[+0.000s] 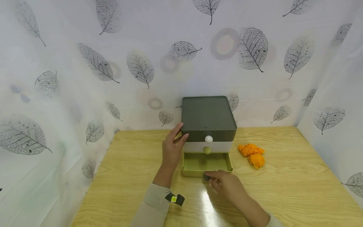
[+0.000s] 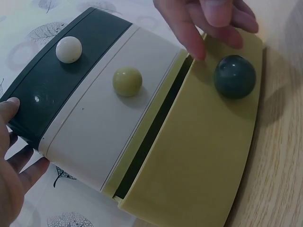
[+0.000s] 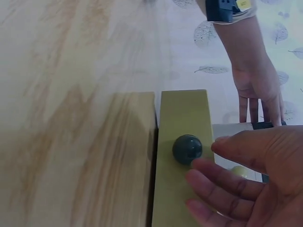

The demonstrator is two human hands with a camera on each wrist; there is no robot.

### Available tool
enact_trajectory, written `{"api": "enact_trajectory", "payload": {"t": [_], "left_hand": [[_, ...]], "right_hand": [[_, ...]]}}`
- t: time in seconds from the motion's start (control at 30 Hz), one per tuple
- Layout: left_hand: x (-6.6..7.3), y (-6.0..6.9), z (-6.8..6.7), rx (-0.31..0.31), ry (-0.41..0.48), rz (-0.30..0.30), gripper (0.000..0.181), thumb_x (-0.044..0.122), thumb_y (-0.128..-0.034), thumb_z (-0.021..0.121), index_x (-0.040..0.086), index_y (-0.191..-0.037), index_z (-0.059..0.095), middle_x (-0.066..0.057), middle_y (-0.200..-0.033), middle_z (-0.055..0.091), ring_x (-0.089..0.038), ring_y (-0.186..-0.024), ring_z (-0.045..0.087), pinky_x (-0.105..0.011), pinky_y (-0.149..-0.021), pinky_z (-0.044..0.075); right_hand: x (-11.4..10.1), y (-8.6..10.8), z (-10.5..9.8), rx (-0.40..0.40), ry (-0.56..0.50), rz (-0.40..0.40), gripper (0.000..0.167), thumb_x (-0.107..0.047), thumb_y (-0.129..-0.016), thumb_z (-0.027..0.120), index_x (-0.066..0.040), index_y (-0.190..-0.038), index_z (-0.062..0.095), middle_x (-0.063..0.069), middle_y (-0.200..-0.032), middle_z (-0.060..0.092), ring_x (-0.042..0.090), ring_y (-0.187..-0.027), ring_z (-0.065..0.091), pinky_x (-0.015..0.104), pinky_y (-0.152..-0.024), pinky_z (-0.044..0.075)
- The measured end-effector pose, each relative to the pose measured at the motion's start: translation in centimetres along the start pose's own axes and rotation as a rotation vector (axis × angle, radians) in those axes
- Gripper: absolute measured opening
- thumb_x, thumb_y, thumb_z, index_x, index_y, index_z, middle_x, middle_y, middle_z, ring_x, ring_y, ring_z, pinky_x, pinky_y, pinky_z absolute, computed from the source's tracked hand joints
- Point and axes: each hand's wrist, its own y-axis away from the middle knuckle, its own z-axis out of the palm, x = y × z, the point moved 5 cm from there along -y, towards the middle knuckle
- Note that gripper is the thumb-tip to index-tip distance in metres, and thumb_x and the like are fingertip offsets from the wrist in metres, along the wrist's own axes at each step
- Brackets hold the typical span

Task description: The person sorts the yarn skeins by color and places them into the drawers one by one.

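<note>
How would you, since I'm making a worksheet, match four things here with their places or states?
Things:
1. Bottom drawer
2. Orange yarn
3. White knob
4. Left hand

Places or states:
A. On the dark top drawer
B. Touching the left side of the drawer unit
C. Open
D. On the table, to the unit's right in the head view

Pairs: 1-C, 2-D, 3-A, 4-B

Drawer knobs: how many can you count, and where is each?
3: white knob, dark top drawer; green knob, white middle drawer; dark knob, open bottom drawer.
</note>
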Motion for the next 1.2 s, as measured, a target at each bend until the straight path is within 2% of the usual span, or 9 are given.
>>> {"api": "enact_trajectory", "payload": {"t": [0.1,0.23,0.4,0.5,0.73,0.87,1.0,1.2], "left_hand": [[0.3,0.0,0.0,0.001,-0.013,-0.017,0.05,0.007,-0.0914,0.072,0.011,-0.14,0.061,-0.009,-0.147,0.058,-0.03,-0.133,0.058,-0.043,-0.097,0.059],[1.9,0.2,-0.1,0.005,-0.012,-0.005,0.048,0.006,-0.092,0.072,0.009,-0.139,0.061,-0.011,-0.146,0.058,-0.032,-0.132,0.059,-0.043,-0.096,0.059],[3.1,0.3,-0.2,0.002,-0.004,0.011,0.046,0.006,-0.0922,0.071,0.007,-0.138,0.062,-0.013,-0.145,0.059,-0.033,-0.132,0.059,-0.041,-0.097,0.059],[2.6,0.2,-0.1,-0.003,-0.002,0.003,0.046,0.006,-0.0925,0.071,0.006,-0.138,0.061,-0.013,-0.145,0.059,-0.033,-0.132,0.058,-0.041,-0.097,0.058],[0.4,0.0,0.1,-0.002,-0.011,0.0,0.048,0.007,-0.0923,0.072,0.011,-0.139,0.061,-0.01,-0.146,0.058,-0.03,-0.133,0.058,-0.04,-0.098,0.058],[0.1,0.1,-0.1,-0.006,-0.006,0.026,0.048,0.015,-0.0926,0.072,0.018,-0.139,0.062,-0.004,-0.146,0.059,-0.025,-0.132,0.059,-0.035,-0.097,0.059],[0.0,0.1,-0.1,-0.009,0.0,0.046,0.047,0.022,-0.0932,0.072,0.022,-0.139,0.062,0.0,-0.146,0.059,-0.022,-0.132,0.06,-0.031,-0.096,0.059],[0.1,0.1,-0.1,-0.01,0.0,0.056,0.046,0.024,-0.0938,0.071,0.021,-0.139,0.062,-0.001,-0.145,0.059,-0.024,-0.131,0.061,-0.03,-0.095,0.059]], "right_hand": [[0.0,0.1,-0.5,0.023,-0.018,0.01,0.021,-0.017,-0.089,0.076,-0.018,-0.111,0.076,-0.009,-0.088,0.071,0.0,-0.073,0.063,0.015,-0.061,0.05],[0.2,0.1,-1.1,0.072,-0.018,0.047,0.015,-0.017,-0.088,0.078,-0.02,-0.103,0.076,-0.011,-0.088,0.071,0.002,-0.077,0.065,0.018,-0.066,0.054],[0.6,0.0,-1.9,0.129,-0.027,0.079,0.013,-0.019,-0.089,0.077,-0.02,-0.102,0.075,-0.01,-0.089,0.073,0.004,-0.079,0.067,0.021,-0.069,0.057],[0.9,0.0,-2.4,0.155,-0.033,0.075,0.013,-0.018,-0.092,0.075,-0.017,-0.105,0.075,-0.009,-0.092,0.074,0.006,-0.081,0.068,0.023,-0.071,0.059],[1.9,0.1,-3.5,0.232,-0.038,0.031,0.013,-0.017,-0.094,0.072,-0.014,-0.106,0.075,-0.007,-0.096,0.073,0.007,-0.084,0.068,0.029,-0.071,0.06],[2.5,0.3,-4.0,0.279,-0.024,0.006,0.013,-0.015,-0.093,0.072,-0.014,-0.106,0.075,-0.006,-0.096,0.073,0.01,-0.084,0.068,0.034,-0.071,0.06],[3.4,0.3,-4.3,0.307,-0.002,0.012,0.013,-0.015,-0.093,0.072,-0.013,-0.106,0.075,-0.003,-0.098,0.073,0.014,-0.087,0.068,0.038,-0.074,0.061],[5.0,0.3,-4.7,0.277,-0.02,0.081,0.018,-0.018,-0.097,0.068,-0.012,-0.113,0.073,0.004,-0.11,0.072,0.024,-0.101,0.069,0.048,-0.084,0.06]]}}
